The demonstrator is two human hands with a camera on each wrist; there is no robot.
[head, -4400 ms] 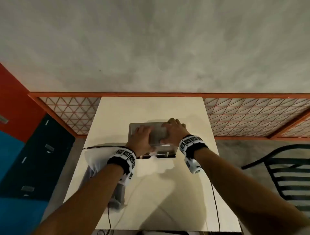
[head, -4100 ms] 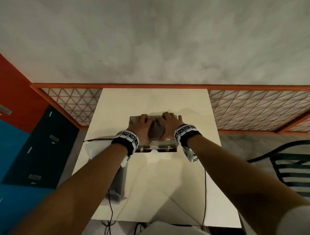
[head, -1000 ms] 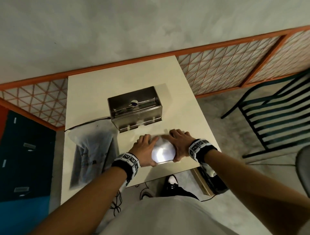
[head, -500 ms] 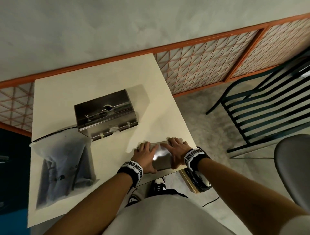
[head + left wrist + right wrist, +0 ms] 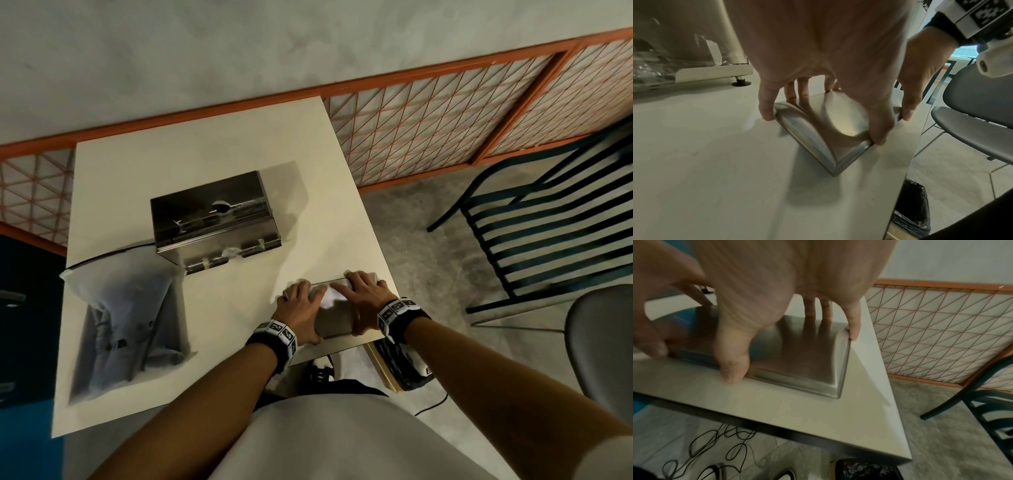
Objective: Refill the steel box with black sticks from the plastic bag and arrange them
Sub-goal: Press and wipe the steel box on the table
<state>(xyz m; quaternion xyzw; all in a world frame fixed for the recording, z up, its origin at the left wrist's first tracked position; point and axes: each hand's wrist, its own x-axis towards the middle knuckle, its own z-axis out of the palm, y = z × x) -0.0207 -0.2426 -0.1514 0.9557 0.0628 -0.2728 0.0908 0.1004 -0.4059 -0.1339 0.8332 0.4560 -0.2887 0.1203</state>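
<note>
The steel box [image 5: 212, 219] stands mid-table with its top off, and what is inside cannot be made out. The plastic bag [image 5: 126, 322] with dark sticks lies to its left. Both hands hold the box's flat steel lid [image 5: 334, 318] at the table's near right corner. My left hand [image 5: 301, 308] grips the lid's left end, thumb and fingers curled over the rim [image 5: 838, 129]. My right hand [image 5: 363, 301] grips the right end, thumb on the near edge of the lid [image 5: 803, 356]. The lid lies on or just above the tabletop.
The table's right edge [image 5: 376, 240] and near edge run close beside the lid. A dark slatted chair [image 5: 548, 222] and a grey seat [image 5: 603, 342] stand to the right. A black-lined bin [image 5: 400, 363] sits under the corner, with cables [image 5: 715, 447] on the floor.
Both hands lifted the lid off the steel box and carried it toward me, then right, to the near right corner. The box now stands without its lid.
</note>
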